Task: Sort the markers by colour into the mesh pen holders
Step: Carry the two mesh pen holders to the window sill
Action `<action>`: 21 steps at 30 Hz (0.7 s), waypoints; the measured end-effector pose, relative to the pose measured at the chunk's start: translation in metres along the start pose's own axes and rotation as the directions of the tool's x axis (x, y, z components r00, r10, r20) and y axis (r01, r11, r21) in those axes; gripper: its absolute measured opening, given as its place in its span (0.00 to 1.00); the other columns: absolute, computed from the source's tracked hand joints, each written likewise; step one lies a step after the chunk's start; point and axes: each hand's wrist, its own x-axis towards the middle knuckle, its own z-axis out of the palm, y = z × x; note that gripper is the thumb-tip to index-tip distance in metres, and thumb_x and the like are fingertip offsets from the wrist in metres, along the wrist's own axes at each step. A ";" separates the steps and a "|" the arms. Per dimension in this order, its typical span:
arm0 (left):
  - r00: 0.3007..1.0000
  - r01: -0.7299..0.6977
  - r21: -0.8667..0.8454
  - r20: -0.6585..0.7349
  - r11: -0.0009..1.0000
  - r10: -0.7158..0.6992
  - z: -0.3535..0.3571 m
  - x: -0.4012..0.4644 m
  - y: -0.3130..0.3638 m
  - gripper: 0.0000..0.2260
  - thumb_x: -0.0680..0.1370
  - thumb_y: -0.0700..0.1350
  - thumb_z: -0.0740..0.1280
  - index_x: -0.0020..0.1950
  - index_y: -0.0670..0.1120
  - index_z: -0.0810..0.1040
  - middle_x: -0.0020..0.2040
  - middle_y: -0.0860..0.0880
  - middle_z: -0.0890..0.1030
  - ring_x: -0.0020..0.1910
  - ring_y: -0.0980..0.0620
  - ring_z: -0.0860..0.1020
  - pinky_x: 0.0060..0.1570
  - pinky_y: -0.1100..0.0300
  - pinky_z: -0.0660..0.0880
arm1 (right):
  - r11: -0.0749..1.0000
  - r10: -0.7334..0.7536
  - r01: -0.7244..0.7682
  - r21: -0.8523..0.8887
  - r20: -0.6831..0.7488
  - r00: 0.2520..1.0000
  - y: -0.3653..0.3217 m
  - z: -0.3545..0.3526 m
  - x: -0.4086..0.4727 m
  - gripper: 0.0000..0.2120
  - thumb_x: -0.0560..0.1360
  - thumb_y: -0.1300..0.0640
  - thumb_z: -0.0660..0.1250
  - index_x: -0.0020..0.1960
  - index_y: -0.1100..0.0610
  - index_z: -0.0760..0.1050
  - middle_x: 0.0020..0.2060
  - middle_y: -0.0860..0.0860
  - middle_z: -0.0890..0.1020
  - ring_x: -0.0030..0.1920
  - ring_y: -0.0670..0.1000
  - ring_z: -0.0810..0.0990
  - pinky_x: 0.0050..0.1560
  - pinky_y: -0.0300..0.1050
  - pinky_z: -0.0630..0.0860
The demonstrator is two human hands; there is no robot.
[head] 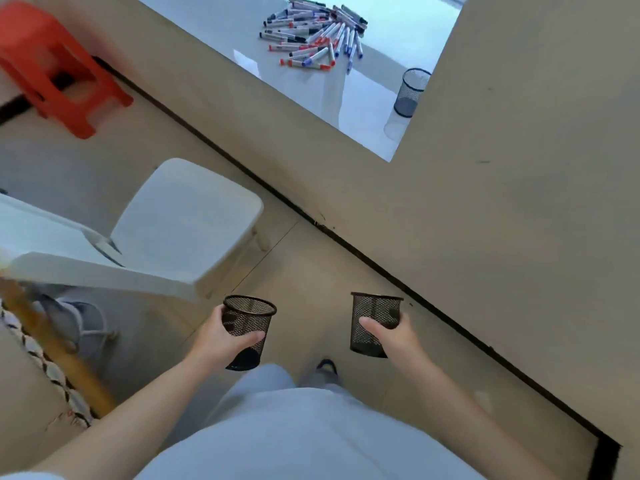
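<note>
Sorting not started, by my read. Markers (pixel 313 34) all in one mixed pile on table (pixel 381 95), far end of view; red, blue, dark caps visible. One mesh holder (pixel 412 92) on table, near right edge, well apart from pile, looks empty.

Left hand (pixel 221 336) grip wrapped round second holder (pixel 246 332); right hand (pixel 391 336) grip wrapped round third holder (pixel 374 323). Both carried above floor, both look empty.

Left to do: set holders down, sort every marker.

Hard to tell: exact marker count, cap colours in pile's far side; table partly cut off by wall panel (pixel 519 168).

Bare forearms, light grey clothing (pixel 294 431) (dark shoe (pixel 326 364))
</note>
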 end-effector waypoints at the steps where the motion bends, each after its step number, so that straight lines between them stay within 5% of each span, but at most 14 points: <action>1: 1.000 0.004 -0.014 -0.015 1.000 -0.004 0.000 0.009 0.011 0.34 0.64 0.50 0.78 0.65 0.46 0.68 0.58 0.49 0.77 0.53 0.52 0.72 0.53 0.59 0.67 | 1.000 -0.007 0.007 -0.008 0.009 1.000 -0.017 -0.002 0.012 0.36 0.64 0.49 0.76 0.65 0.58 0.65 0.55 0.52 0.78 0.51 0.51 0.78 0.43 0.40 0.74; 5: 0.998 0.011 -0.078 -0.056 0.997 -0.015 -0.005 0.047 0.045 0.32 0.64 0.48 0.78 0.64 0.45 0.69 0.58 0.47 0.78 0.56 0.49 0.75 0.54 0.59 0.68 | 1.000 -0.021 0.021 0.006 0.000 1.000 -0.069 0.005 0.054 0.32 0.65 0.53 0.76 0.64 0.61 0.67 0.55 0.53 0.78 0.49 0.50 0.78 0.36 0.34 0.71; 9: 0.998 0.040 -0.128 -0.036 0.991 -0.045 -0.018 0.098 0.067 0.33 0.64 0.48 0.79 0.65 0.45 0.68 0.58 0.47 0.77 0.56 0.49 0.75 0.57 0.56 0.70 | 0.999 0.021 -0.019 -0.036 0.047 0.999 -0.106 0.024 0.095 0.33 0.66 0.50 0.75 0.64 0.60 0.66 0.55 0.53 0.78 0.52 0.52 0.78 0.44 0.41 0.73; 13: 1.000 0.022 -0.028 -0.016 0.999 -0.023 -0.048 0.159 0.101 0.34 0.63 0.52 0.78 0.64 0.48 0.68 0.54 0.51 0.77 0.50 0.52 0.73 0.50 0.60 0.68 | 0.998 0.037 -0.038 -0.040 -0.028 0.999 -0.150 0.045 0.132 0.33 0.66 0.48 0.75 0.65 0.58 0.66 0.56 0.53 0.78 0.55 0.53 0.77 0.53 0.45 0.72; 17: 0.999 -0.043 0.057 0.025 0.997 0.042 -0.080 0.218 0.140 0.33 0.61 0.57 0.77 0.60 0.50 0.69 0.53 0.53 0.77 0.49 0.53 0.74 0.49 0.59 0.69 | 0.999 0.036 -0.038 -0.036 -0.043 0.998 -0.190 0.063 0.161 0.35 0.65 0.49 0.75 0.66 0.58 0.64 0.52 0.51 0.78 0.50 0.50 0.78 0.42 0.41 0.73; 21: 0.991 -0.124 0.201 0.071 0.972 0.112 -0.101 0.268 0.184 0.34 0.59 0.58 0.77 0.59 0.49 0.68 0.54 0.52 0.76 0.53 0.51 0.74 0.50 0.58 0.69 | 0.999 0.019 -0.022 -0.046 -0.055 0.998 -0.230 0.076 0.195 0.37 0.64 0.48 0.75 0.67 0.55 0.62 0.50 0.48 0.78 0.48 0.49 0.78 0.44 0.43 0.74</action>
